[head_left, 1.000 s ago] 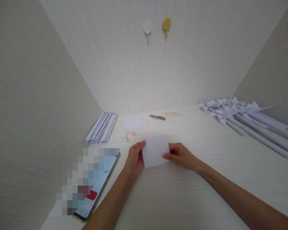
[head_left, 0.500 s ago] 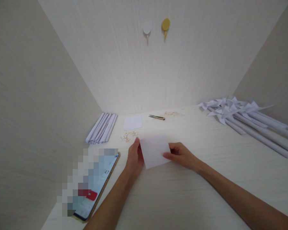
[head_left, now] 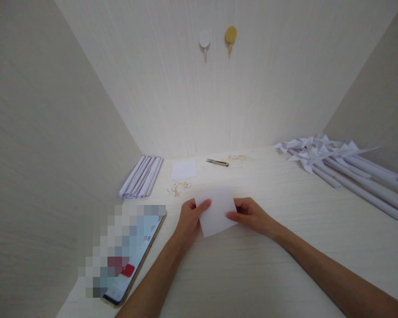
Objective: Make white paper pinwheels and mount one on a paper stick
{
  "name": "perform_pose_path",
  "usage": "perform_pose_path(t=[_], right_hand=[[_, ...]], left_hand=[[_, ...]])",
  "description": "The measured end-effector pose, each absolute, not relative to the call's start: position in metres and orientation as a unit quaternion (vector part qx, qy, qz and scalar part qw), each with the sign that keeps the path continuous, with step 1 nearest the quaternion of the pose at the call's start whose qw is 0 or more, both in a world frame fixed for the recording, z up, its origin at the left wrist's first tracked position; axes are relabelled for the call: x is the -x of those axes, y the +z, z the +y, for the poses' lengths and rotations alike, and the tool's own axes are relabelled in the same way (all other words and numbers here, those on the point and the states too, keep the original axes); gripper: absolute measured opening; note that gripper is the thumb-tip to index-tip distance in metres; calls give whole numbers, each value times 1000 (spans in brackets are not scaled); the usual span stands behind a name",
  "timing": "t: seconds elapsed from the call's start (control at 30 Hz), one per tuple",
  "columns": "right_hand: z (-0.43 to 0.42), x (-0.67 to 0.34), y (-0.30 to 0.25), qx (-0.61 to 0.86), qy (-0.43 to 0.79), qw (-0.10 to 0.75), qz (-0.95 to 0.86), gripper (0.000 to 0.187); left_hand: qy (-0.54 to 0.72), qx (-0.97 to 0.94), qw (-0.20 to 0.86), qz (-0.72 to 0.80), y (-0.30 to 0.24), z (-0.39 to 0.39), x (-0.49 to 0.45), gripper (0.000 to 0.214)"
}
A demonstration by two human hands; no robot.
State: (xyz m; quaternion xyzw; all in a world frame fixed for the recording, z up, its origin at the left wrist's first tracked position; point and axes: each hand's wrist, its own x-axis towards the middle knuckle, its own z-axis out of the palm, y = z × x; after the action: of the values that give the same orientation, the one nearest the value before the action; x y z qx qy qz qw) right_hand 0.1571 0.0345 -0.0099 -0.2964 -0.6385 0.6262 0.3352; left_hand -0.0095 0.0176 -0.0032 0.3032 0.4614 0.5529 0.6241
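Note:
A square white sheet of paper (head_left: 217, 216) is held between my two hands, just over the table. My left hand (head_left: 190, 216) grips its left side, thumb on top and fingers behind. On the right edge, my right hand (head_left: 248, 214) pinches the sheet with the thumb in front; its other fingers are partly hidden behind the paper. Beyond my left hand lie several small push pins (head_left: 179, 187) in a loose pile. Another white paper stack or sheet (head_left: 184, 169) rests flat farther back.
Thread snips (head_left: 217, 162) and small light bits (head_left: 237, 157) lie near the back wall. Rolled paper tubes (head_left: 142, 176) are at left, a phone (head_left: 135, 260) at front left. Paper pinwheels (head_left: 313, 152) on paper sticks (head_left: 358, 185) are heaped at right. Two hooks, white (head_left: 204, 39) and yellow (head_left: 231, 35), hang on the wall.
My left thumb has moved from the paper's left edge onto its face, so the left hand now grips the sheet. The paper has shifted slightly toward me; my right hand keeps its pinch.

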Motion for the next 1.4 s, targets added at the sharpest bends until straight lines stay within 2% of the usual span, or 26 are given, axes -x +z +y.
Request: perform_pose_path(t=[0.43, 0.6, 0.8, 1.07, 1.23, 1.4], right_hand=[[35, -158, -10, 302, 613, 336, -648, 30], [36, -157, -11, 300, 609, 337, -652, 28], [36, -156, -11, 292, 625, 335, -642, 27], [36, -157, -12, 307, 612, 343, -643, 25], [36, -157, -12, 331, 595, 343, -647, 28], [34, -156, -10, 307, 632, 348, -621, 30]], left_hand=[[577, -230, 668, 409, -5, 23, 18, 18], [604, -173, 660, 411, -1, 25, 16, 7], [622, -143, 657, 401, 0, 25, 16, 6], [590, -261, 641, 416, -2, 20, 10, 36], [603, -261, 619, 430, -1, 17, 7, 54], [554, -334, 571, 506, -7, 17, 7, 35]])
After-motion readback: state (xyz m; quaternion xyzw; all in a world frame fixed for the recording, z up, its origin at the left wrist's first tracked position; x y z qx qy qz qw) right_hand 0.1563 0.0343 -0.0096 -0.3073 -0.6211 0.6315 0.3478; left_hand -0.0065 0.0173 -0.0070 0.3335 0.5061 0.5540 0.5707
